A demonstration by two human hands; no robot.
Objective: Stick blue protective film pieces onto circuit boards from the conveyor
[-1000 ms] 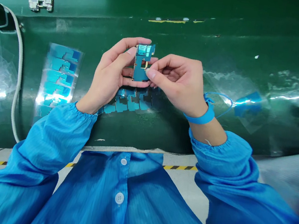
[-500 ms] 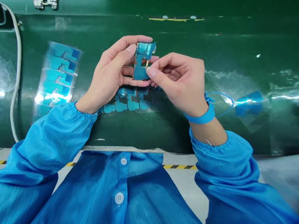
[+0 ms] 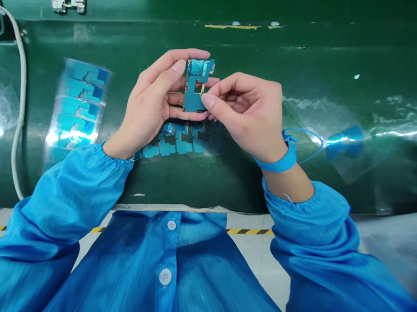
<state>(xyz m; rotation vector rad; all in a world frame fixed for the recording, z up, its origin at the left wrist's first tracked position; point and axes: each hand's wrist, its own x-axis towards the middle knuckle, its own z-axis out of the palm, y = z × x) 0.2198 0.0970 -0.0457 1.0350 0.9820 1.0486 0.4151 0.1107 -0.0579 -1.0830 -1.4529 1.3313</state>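
The left hand (image 3: 151,88) supports the circuit board (image 3: 191,86) between thumb and fingers, face exposed, while the right hand (image 3: 248,112) pinches narrowly at the board's edge nearest it; whether film is caught there too cannot be told. Doing this well likely calls for steady edge support, light fingertip pressure, and clearance above the blue cutouts (image 3: 184,141) just below the hands.

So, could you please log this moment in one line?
left hand: holds circuit board | right hand: at its lower right edge | green table: blue film sheet

The pale part (image 3: 78,0) has slid rightward.
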